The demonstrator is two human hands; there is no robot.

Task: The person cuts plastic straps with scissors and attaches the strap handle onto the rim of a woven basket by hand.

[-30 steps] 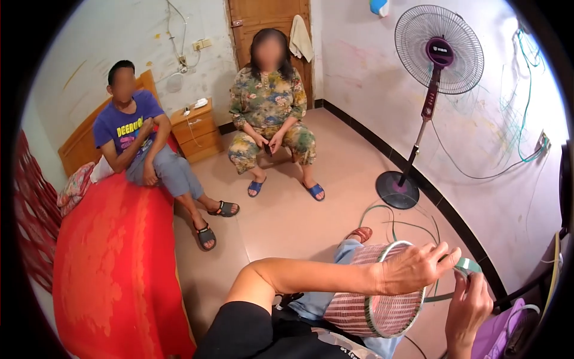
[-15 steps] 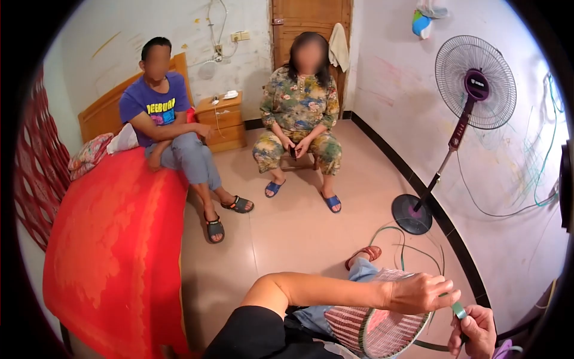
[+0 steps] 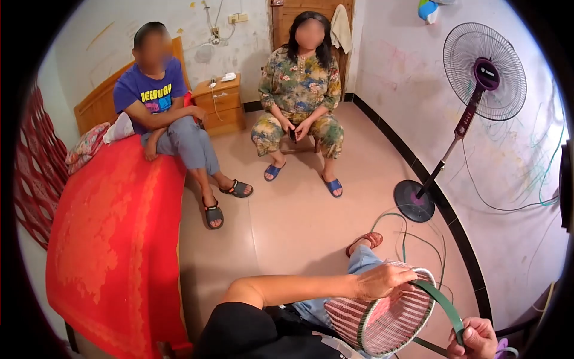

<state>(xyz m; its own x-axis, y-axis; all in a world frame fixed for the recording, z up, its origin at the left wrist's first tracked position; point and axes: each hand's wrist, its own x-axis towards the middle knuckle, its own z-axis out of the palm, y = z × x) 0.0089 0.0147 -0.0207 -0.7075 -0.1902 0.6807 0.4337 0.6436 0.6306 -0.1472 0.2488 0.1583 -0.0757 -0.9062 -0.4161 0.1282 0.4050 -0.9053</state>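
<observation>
A woven basket [image 3: 397,320] with red and white bands rests tilted on my lap, its opening turned up toward me. At its upper rim, my left hand [image 3: 382,282] has its fingers closed on one end of a flat green strip [image 3: 445,304]. The strip bows out over the right rim and runs down to my right hand [image 3: 476,340], which pinches it between thumb and fingers beside the basket. The left fingertips are partly hidden against the rim.
Long loose strips [image 3: 405,236] curl on the floor past my sandalled foot [image 3: 366,242]. A standing fan [image 3: 460,128] is by the right wall. One person sits on the red-covered bed [image 3: 119,239], another on a low seat by the door; a wooden nightstand [image 3: 221,107] stands between them.
My left hand has moved left and slightly up, from near my right hand to the basket's rim. The green strip now spans an arc between my hands. The view has tilted slightly.
</observation>
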